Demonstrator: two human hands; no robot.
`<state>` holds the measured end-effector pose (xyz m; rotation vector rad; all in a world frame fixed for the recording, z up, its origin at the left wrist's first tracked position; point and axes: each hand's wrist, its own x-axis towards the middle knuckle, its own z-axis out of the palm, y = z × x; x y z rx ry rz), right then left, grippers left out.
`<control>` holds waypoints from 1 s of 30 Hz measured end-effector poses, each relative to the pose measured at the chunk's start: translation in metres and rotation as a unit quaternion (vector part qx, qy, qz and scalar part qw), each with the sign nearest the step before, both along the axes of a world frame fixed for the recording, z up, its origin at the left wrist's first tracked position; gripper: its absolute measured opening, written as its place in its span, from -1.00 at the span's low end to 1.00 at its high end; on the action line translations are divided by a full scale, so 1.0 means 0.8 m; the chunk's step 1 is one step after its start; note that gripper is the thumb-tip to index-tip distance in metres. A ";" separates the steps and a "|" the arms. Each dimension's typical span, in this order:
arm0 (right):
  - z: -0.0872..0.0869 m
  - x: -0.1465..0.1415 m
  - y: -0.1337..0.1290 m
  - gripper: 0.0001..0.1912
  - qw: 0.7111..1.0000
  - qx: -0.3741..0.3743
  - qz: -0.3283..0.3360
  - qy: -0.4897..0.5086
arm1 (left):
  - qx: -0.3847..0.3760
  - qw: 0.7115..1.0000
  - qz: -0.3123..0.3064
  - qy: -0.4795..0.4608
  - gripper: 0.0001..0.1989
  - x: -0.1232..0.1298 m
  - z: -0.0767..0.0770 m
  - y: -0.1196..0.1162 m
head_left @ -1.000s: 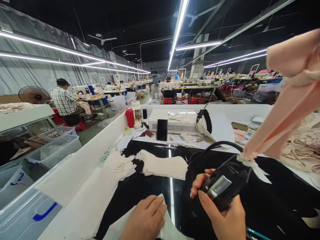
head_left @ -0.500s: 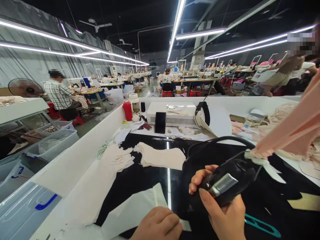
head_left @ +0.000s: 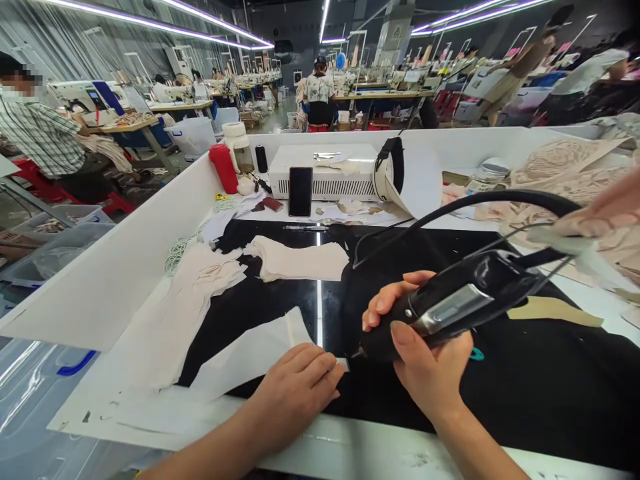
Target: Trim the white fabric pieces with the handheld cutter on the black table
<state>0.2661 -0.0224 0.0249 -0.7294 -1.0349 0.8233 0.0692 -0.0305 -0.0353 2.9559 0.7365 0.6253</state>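
Observation:
My right hand (head_left: 430, 353) is wrapped round a black handheld tool (head_left: 450, 300) with a silver plate; its narrow tip points left, just beyond the fingers of my left hand. Palm down, my left hand (head_left: 300, 387) lies on a pale translucent sheet (head_left: 250, 353), fingers together near its right end. What is under those fingertips, if anything beyond the sheet, is hidden. A stack of cream cloth pieces (head_left: 303, 260) lies farther back on the black surface (head_left: 525, 393). More pale layers (head_left: 170, 327) spread along the left side.
Along the back stand a phone (head_left: 301, 192), a white vented box (head_left: 325, 175), a red cup (head_left: 223, 169) and a jar (head_left: 239, 148). Another person's hand (head_left: 607, 207) reaches in at the right, by the tool's cable (head_left: 480, 197). A beige strip (head_left: 555, 310) lies at the right.
The view has tilted down and shows more of both forearms. At the right, the pink sleeve has left most of the view. The tool remains in my right hand.

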 end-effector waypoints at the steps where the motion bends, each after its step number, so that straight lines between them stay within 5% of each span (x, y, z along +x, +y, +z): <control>1: 0.000 0.000 0.000 -0.59 1.000 -0.001 -0.001 -0.001 | 0.000 1.000 0.003 0.004 -0.76 0.001 0.000 0.000; 30: -0.006 -0.008 -0.001 -0.61 0.999 0.025 0.035 0.015 | -0.021 1.000 0.011 -0.006 -0.75 -0.001 -0.004 -0.001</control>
